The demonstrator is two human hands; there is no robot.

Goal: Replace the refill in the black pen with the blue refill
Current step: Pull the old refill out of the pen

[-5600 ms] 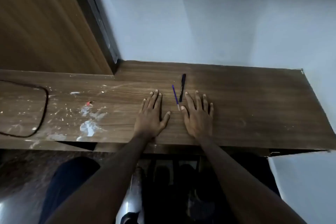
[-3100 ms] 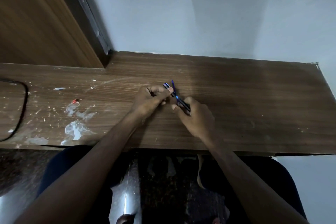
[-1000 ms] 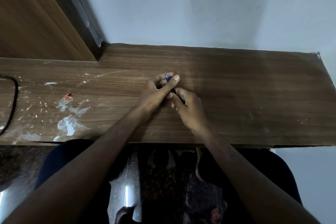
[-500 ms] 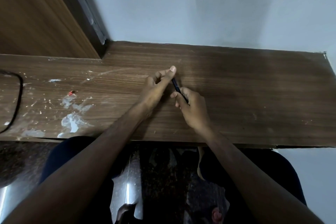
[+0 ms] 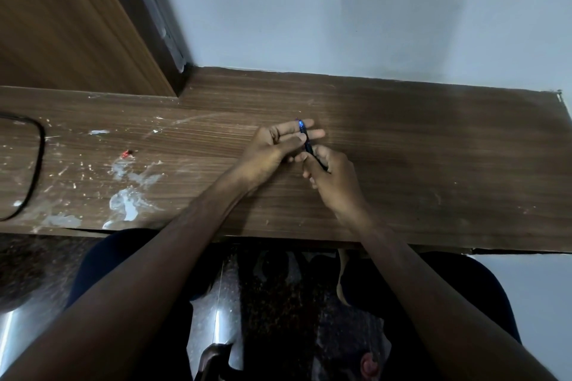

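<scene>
Both hands are up off the counter (image 5: pixel 433 164) and meet over its middle, with the black pen (image 5: pixel 311 150) held between them. The right hand (image 5: pixel 335 182) is closed around the lower part of the pen, its fingers (image 5: pixel 305 164) curled in so that most of the barrel is hidden inside the fist. The left hand (image 5: pixel 272 151) pinches the far end: its thumb presses in from the near side while two fingers (image 5: pixel 314 134) lie stretched out behind the pen.

Right at that pinch there is a short blue stretch (image 5: pixel 301 127) at the top of the pen, just beyond the dark barrel. I cannot tell whether that is the blue refill going in, a blue part of the pen itself, or the end piece being worked loose. No loose refill is lying anywhere on the counter that I can see, near the fingers or away from them, so both refills seem to be in the hands or hidden by them.

My reading is that the job is in its middle stretch: the pen is picked up and being worked at its end, but I see no sign that it is closed up and finished. Seating the refill fully and closing the pen probably remain.

No brand, label or writing can be read on the pen; it is too small and dark.
</scene>
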